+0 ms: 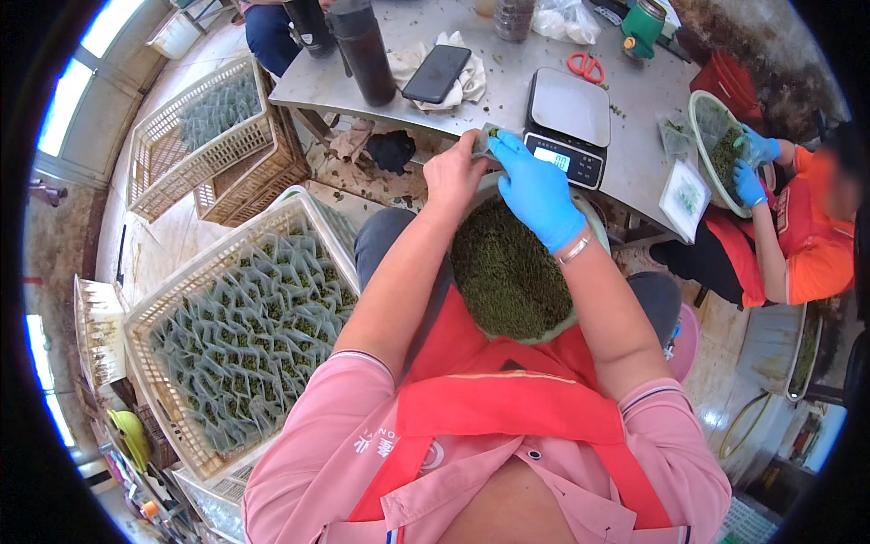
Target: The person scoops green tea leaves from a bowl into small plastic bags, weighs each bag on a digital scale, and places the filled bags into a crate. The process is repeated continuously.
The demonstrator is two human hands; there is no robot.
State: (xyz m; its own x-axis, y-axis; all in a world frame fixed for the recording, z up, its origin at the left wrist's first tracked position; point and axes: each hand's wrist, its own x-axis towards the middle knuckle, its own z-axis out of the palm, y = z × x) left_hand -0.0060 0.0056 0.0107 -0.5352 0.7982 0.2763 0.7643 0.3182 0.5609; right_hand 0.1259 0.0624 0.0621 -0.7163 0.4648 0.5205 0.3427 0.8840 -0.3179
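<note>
Here, bare left hand (453,172) pinches small pouch (487,139) open above lap bowl of green tea leaves (507,272), catching spill, while blue-gloved right hand (535,186) closes fingertips on its mouth beside digital scale (568,127).

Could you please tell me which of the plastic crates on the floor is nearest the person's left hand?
The white crate packed with small filled pouches, just beside the left arm. The beige crates lie farther off, up by the table's corner.

We see a matt grey metal table (507,100), a scale (568,125) with a brushed steel plate, a smooth blue rubber glove (536,192), rough dry green leaves (507,272), and a cream plastic lattice crate (181,299) at left.
</note>
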